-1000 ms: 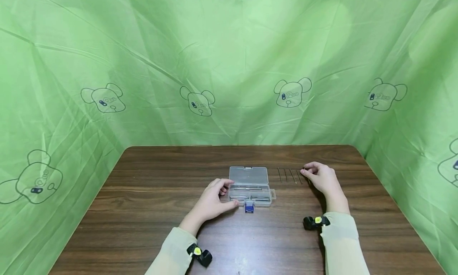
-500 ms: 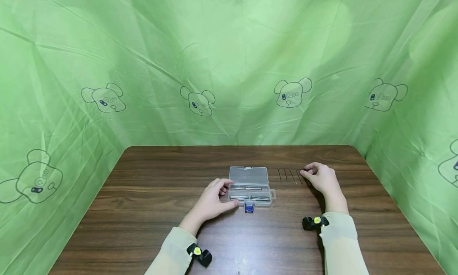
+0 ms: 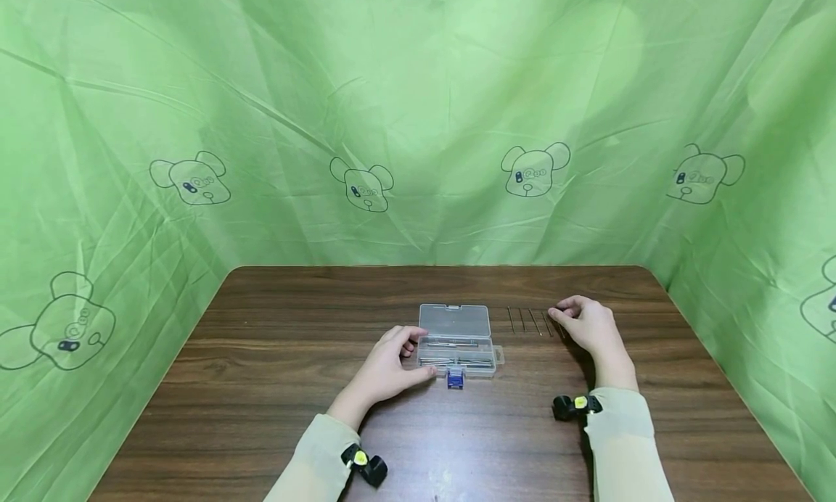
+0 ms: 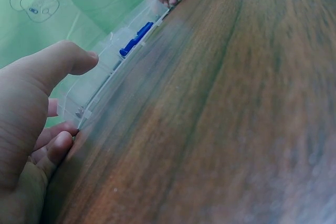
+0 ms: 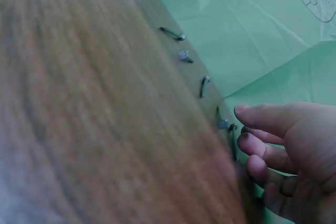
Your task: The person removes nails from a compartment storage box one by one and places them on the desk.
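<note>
A clear plastic box (image 3: 493,365) with a blue latch (image 3: 455,378) stands with its lid (image 3: 453,321) raised, and several nails (image 3: 475,362) lie inside. My left hand (image 3: 387,368) holds the box by its left end, thumb at the front and fingers behind. Right of the box, several nails (image 3: 535,321) lie in a spaced row on the table. My right hand (image 3: 588,326) is at the row's right end. In the right wrist view its thumb and fingers are apart beside the last nail (image 5: 233,141); whether they touch it is unclear.
The brown wooden table (image 3: 261,415) ends at a green cloth (image 3: 418,125) printed with bear faces, which hangs behind and along both sides. A black strap with a small camera is on each wrist, the left one (image 3: 366,466) and the right one (image 3: 575,406).
My right hand shifts only slightly at the right end of the nail row. My left hand and the box stay where they were.
</note>
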`<state>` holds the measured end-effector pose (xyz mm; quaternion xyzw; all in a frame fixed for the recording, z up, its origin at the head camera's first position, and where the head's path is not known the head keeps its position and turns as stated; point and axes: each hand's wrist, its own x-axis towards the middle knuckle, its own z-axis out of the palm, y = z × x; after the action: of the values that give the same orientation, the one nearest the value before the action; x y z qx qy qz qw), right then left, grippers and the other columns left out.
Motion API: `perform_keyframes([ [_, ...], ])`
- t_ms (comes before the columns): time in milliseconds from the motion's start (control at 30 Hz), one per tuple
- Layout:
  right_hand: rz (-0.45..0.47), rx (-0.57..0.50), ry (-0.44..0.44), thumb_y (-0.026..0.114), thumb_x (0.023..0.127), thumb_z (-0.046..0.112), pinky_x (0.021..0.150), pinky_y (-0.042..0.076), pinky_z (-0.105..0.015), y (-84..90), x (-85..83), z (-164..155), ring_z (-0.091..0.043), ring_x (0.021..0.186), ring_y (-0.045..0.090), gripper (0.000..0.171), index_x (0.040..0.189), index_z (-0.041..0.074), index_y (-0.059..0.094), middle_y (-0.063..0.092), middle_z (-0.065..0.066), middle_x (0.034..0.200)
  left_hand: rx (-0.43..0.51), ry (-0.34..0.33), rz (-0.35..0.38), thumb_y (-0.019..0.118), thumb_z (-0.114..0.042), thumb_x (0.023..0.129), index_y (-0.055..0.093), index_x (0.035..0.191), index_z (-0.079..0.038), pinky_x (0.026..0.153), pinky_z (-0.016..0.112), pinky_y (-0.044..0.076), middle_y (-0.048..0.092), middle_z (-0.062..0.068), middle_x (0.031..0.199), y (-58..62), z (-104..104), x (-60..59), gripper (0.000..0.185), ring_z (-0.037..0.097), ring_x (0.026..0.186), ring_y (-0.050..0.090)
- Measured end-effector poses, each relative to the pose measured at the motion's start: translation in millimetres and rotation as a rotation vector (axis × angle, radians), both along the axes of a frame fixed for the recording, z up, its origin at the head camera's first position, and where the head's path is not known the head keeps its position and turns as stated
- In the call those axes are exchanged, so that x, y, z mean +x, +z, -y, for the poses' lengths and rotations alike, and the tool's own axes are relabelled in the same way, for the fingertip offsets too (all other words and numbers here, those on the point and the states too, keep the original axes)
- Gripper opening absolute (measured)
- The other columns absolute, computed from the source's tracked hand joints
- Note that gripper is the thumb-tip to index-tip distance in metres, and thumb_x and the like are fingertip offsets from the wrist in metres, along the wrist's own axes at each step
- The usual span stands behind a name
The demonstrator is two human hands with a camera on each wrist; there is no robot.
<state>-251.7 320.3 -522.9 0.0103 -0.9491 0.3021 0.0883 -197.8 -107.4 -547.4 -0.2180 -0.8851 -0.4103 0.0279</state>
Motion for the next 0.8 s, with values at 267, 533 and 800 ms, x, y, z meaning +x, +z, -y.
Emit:
perform_keyframes([
  [267,-0.088,-0.047,0.036,0.076,0.105,0.036,0.086,0.055,-0.049,35.1,6.3,15.6,-0.033,0.097,0.074,0.039,0.122,0.002,0.076,0.080,-0.012,0.103,-0.004,-0.005,0.007,0.095,-0.039,0.085,0.069,0.141,-0.016,0.092,0.033,0.052,0.062,-0.006,0.111,0.9,-0.9,0.6,0.066,0.010,0.098,0.059],
  [533,-0.207,-0.146,0.189,0.082,0.101,0.028,0.076,0.053,-0.023,69.0,8.5,61.0,-0.023,0.087,0.070,0.031,0.120,0.003,0.077,0.077,-0.007,0.098,-0.004,0.008,0.009,0.094,-0.040,0.084,0.069,0.141,-0.017,0.092,0.033,0.052,0.061,-0.007,0.111,1.4,-0.8,1.0,0.066,0.010,0.099,0.058],
  [800,-0.171,-0.190,0.400,0.086,0.097,0.022,0.078,0.060,-0.034,73.4,11.9,112.5,-0.015,0.085,0.069,0.025,0.118,0.010,0.078,0.075,0.002,0.097,-0.001,0.009,0.010,0.094,-0.041,0.084,0.069,0.141,-0.017,0.091,0.033,0.053,0.061,-0.008,0.111,1.3,-0.8,1.2,0.066,0.010,0.098,0.058],
])
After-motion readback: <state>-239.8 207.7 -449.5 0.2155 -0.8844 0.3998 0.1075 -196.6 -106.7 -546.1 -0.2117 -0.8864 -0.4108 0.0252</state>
